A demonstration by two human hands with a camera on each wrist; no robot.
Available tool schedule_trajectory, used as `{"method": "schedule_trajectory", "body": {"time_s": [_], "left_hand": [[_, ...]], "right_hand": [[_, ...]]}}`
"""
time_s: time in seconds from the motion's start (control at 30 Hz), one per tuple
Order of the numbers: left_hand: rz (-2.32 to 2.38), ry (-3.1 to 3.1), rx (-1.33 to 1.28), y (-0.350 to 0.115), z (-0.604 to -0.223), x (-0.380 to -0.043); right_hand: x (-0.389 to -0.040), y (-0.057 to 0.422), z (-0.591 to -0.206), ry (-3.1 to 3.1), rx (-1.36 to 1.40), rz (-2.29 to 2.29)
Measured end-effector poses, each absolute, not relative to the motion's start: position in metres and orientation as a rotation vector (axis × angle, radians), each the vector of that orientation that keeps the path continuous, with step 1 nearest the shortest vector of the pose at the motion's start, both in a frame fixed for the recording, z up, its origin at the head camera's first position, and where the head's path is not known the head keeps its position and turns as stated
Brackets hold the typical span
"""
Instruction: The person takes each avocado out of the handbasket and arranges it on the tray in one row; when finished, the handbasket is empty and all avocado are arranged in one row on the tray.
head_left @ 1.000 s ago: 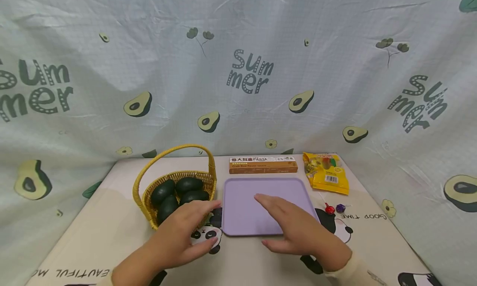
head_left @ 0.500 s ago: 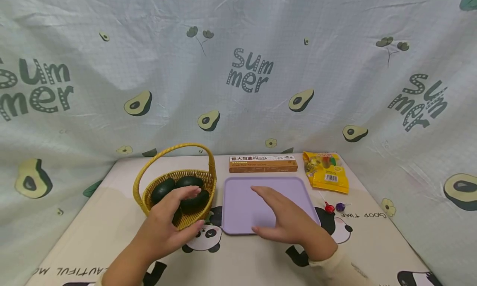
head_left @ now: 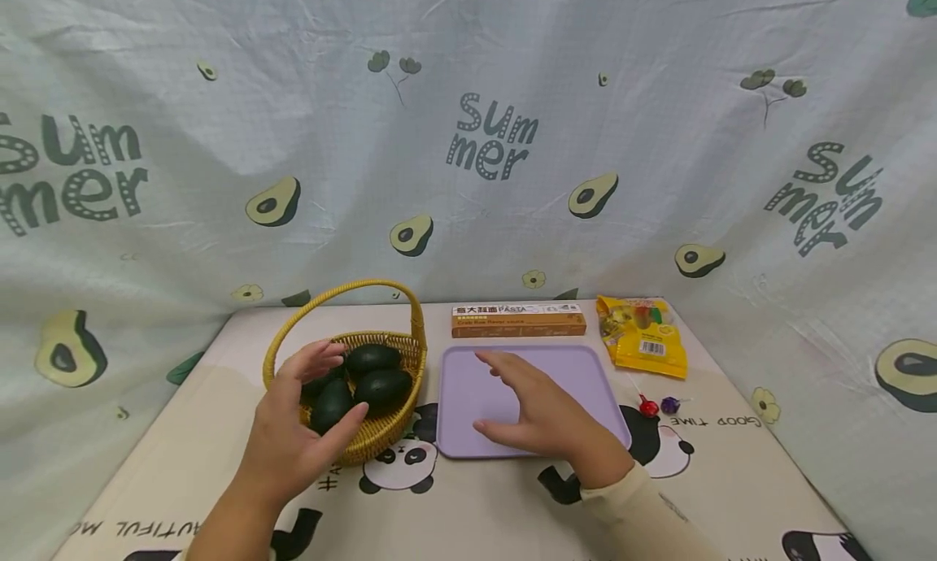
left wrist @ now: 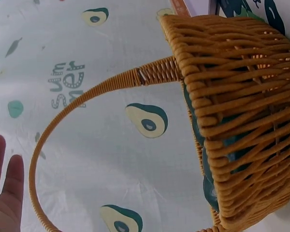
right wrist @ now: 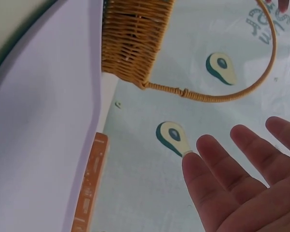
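Note:
My left hand (head_left: 293,431) hovers at the near left side of a yellow wicker basket (head_left: 376,439), thumb and fingers spread apart, holding nothing. Several dark green avocados (head_left: 383,390) lie in the basket, partly hidden by that hand in the head view. The basket's tall handle (left wrist: 58,113) arches beside the left fingers in the left wrist view. Above the lilac tray (head_left: 461,382), my right hand (head_left: 545,410) is held with straight, parted fingers and grips nothing. In the right wrist view, its fingers (right wrist: 215,164) point toward the basket handle.
Behind the tray lies a brown and white pasta box (head_left: 518,321). A yellow candy bag (head_left: 644,337) is at the back right, with a red lollipop (head_left: 647,406) and a purple lollipop (head_left: 669,405) in front of it. A printed curtain (head_left: 483,219) closes off the back.
Both hands have shifted left. The left hand has moved from the basket's near right to its near left, while the right has slid across the tray. The basket and other objects stay put.

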State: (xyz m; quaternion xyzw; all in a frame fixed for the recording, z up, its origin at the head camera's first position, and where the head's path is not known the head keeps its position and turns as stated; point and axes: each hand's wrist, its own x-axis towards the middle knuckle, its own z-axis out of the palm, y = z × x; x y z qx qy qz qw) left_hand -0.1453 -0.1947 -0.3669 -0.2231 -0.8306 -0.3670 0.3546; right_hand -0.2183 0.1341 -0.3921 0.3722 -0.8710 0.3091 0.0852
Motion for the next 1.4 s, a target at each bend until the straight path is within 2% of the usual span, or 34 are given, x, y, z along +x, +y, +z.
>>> {"method": "schedule_trajectory", "body": {"time_s": [0.7,1.4], "left_hand": [[-0.841,-1.887,-0.446,-0.215,-0.361,-0.146],[-0.893,-2.014,-0.200,-0.238,-0.370,-0.147]], "right_hand": [[-0.253,0.100,-0.382,-2.702,1.171,1.023],[-0.278,0.057,-0.370,-2.844,1.194,1.217]]}}
